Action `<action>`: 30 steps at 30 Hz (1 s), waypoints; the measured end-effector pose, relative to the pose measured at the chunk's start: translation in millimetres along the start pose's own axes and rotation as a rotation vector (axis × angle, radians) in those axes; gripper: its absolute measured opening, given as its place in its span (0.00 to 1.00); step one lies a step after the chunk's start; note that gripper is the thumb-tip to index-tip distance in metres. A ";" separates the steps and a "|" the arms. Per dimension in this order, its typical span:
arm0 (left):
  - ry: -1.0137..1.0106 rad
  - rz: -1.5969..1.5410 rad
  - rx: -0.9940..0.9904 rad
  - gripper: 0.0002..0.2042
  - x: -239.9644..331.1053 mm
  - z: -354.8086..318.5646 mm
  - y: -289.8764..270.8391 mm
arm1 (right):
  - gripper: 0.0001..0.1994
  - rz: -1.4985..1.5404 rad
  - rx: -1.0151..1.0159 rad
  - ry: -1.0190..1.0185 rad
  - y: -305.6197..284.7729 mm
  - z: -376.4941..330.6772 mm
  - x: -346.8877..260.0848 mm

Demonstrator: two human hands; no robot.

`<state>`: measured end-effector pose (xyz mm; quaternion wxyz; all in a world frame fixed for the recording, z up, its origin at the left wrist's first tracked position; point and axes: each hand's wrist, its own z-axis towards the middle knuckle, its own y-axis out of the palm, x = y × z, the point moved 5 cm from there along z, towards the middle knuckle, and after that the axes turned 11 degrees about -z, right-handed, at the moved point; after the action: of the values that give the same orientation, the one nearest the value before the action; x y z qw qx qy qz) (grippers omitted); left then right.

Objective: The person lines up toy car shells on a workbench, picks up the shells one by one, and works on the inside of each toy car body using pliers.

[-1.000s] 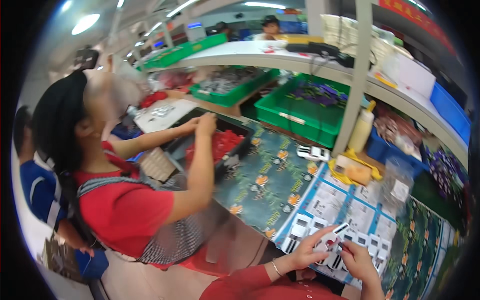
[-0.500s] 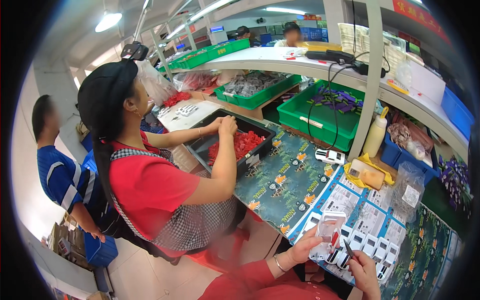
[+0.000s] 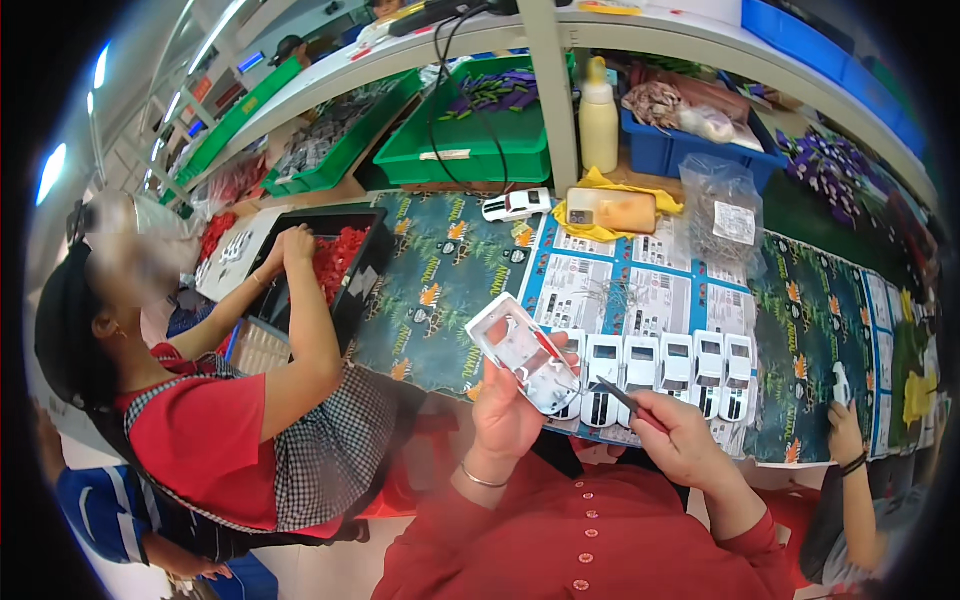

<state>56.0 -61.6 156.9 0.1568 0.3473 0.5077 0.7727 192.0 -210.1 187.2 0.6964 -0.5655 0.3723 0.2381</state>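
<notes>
My left hand [image 3: 508, 418] holds up a white toy car body shell [image 3: 513, 352], its hollow side showing, with a bit of red along one edge. Fingers of my right hand [image 3: 682, 437] close round dark, pointed tweezers [image 3: 622, 397]. Their tip is just right of the shell, apart from it, over the row of cars. That row of several white toy cars [image 3: 675, 368] with dark windows lies side by side on printed sheets [image 3: 655, 290]. Behind it is a small pile of thin metal pieces [image 3: 612, 296].
At left, a co-worker's hands [image 3: 292, 248] are over a black tray [image 3: 375, 245] of red parts. Behind stand a green bin [image 3: 400, 160], a white toy car [image 3: 517, 204], a phone [image 3: 610, 210] on yellow cloth, a bottle [image 3: 598, 125] and a clear bag [image 3: 722, 220]. Another person's hand [image 3: 846, 430] is at right.
My view has turned right and down toward the table. The shell in my left hand now shows its hollow inside more fully, and the tweezers stay in my right hand.
</notes>
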 end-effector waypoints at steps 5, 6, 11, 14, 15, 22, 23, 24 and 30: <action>0.029 0.096 0.026 0.32 0.5 -1.8 9.2 | 0.13 -0.069 0.087 -0.072 4.3 -0.9 -4.1; 0.027 0.132 0.029 0.31 0.7 -3.5 7.6 | 0.13 -0.099 0.104 -0.093 5.2 -1.1 -5.5; 0.043 0.169 0.063 0.31 0.5 -4.9 8.3 | 0.13 -0.166 0.137 -0.145 8.1 1.0 -10.6; 0.049 0.198 0.069 0.32 1.2 -3.2 12.0 | 0.12 -0.193 0.143 -0.150 7.6 2.6 -14.2; 0.046 0.195 0.076 0.32 1.3 -3.0 11.4 | 0.12 -0.196 0.138 -0.156 8.0 3.3 -14.9; 0.043 0.181 0.079 0.32 3.4 -3.2 12.3 | 0.11 -0.190 0.113 -0.184 8.3 7.0 -20.6; 0.046 0.184 0.079 0.32 3.5 -3.3 11.9 | 0.11 -0.189 0.112 -0.187 8.8 7.0 -21.3; 0.058 0.136 0.067 0.31 4.0 -3.2 11.8 | 0.11 -0.191 0.112 -0.184 9.2 6.8 -21.8; 0.084 0.370 0.247 0.37 4.3 -1.3 19.0 | 0.12 -0.214 0.100 -0.201 13.7 8.1 -19.6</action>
<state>54.1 -68.2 175.2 -0.0524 0.4187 0.5320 0.7341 171.8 -197.2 195.0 0.7789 -0.5397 0.2498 0.1989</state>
